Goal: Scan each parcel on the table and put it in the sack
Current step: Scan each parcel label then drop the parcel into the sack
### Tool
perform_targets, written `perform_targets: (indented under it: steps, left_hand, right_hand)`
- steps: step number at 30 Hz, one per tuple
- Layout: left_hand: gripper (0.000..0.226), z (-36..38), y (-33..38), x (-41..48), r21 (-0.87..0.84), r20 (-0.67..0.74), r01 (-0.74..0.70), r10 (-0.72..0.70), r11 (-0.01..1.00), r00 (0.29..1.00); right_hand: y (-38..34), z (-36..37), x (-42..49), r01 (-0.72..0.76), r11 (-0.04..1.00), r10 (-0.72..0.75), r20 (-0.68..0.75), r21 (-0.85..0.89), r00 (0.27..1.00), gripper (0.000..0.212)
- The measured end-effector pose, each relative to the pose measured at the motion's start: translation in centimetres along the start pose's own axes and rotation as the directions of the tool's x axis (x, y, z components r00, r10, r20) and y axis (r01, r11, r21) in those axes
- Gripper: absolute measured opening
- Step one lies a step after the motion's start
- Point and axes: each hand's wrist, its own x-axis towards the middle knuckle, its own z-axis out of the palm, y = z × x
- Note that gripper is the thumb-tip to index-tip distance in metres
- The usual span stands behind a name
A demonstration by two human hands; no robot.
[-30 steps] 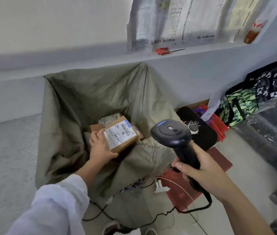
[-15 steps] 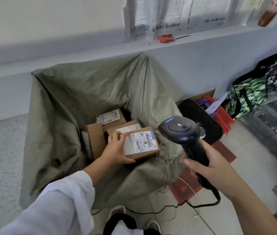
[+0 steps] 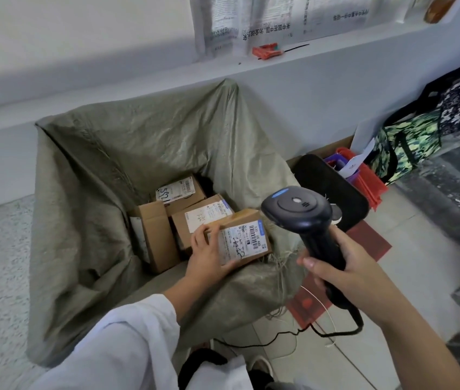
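Presumably for gentle placing, the left hand point(image 3: 209, 257) grips a parcel point(image 3: 247, 239) inside the sack point(image 3: 96, 178); the right hand point(image 3: 355, 273) holds the scanner point(image 3: 299, 211) ready beside it.

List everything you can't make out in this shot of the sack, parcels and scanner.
All head view:
- Table and any unscanned parcels: outside the frame.
- Scanner window: faces away, under its own head; the right hand covers the trigger.
- Left end of the held parcel: covered by the left hand.
- Sack bottom: hidden under the boxes inside.
- Small label print: too small.
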Motion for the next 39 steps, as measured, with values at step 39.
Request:
perform_targets:
  steps: [39]
  left_hand:
    - [0.045, -4.3, 1.4, -7.7, 0.283, -0.134, 0.077, -0.04, 0.956, 0.99]
  right_hand:
    - [0.7, -0.1, -4.5, 0.141, 0.985, -0.121, 0.192, -0.095, 0.974, 0.014]
